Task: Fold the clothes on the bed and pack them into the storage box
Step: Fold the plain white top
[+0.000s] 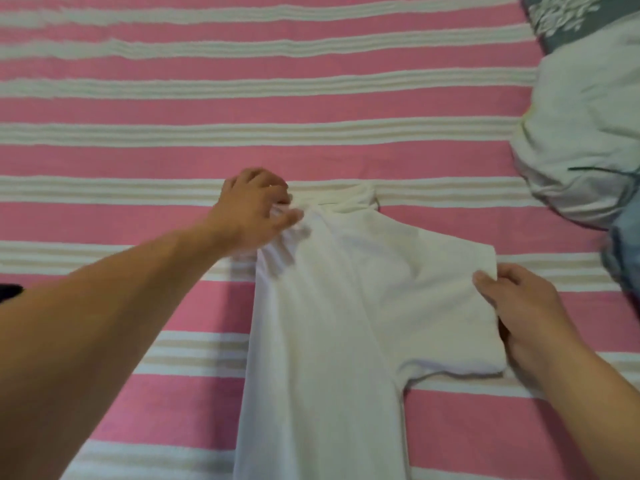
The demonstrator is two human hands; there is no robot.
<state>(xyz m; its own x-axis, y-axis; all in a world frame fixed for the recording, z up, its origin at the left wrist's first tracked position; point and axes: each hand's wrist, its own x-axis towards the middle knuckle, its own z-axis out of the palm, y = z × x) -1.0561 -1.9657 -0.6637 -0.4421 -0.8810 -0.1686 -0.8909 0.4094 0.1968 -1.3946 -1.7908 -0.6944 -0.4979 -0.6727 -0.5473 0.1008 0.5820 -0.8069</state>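
A: What is the left hand [256, 209] doing?

B: It is bunching cloth at the shoulder of the white shirt [332, 323], just beside the collar [349, 199], fingers curled into the gathers. The right hand [519, 306] is pinching the cuff edge of the sleeve [450, 306], thumb on top, fingers tucked under.

A: And the shirt itself?

B: It is lying flat on the bed [242, 109], between the two hands, its body running back toward the person. The side under the left hand looks already turned in.

A: What is threatening to go wrong?

B: The left hand is holding a wad, not an edge. If it is pulling while the right is bringing the sleeve over, I judge the shoulder creasing and the collar skewing.

A: Anything further out?

B: Beyond the right hand, more laundry [581, 133] is sitting well apart. No box is showing.
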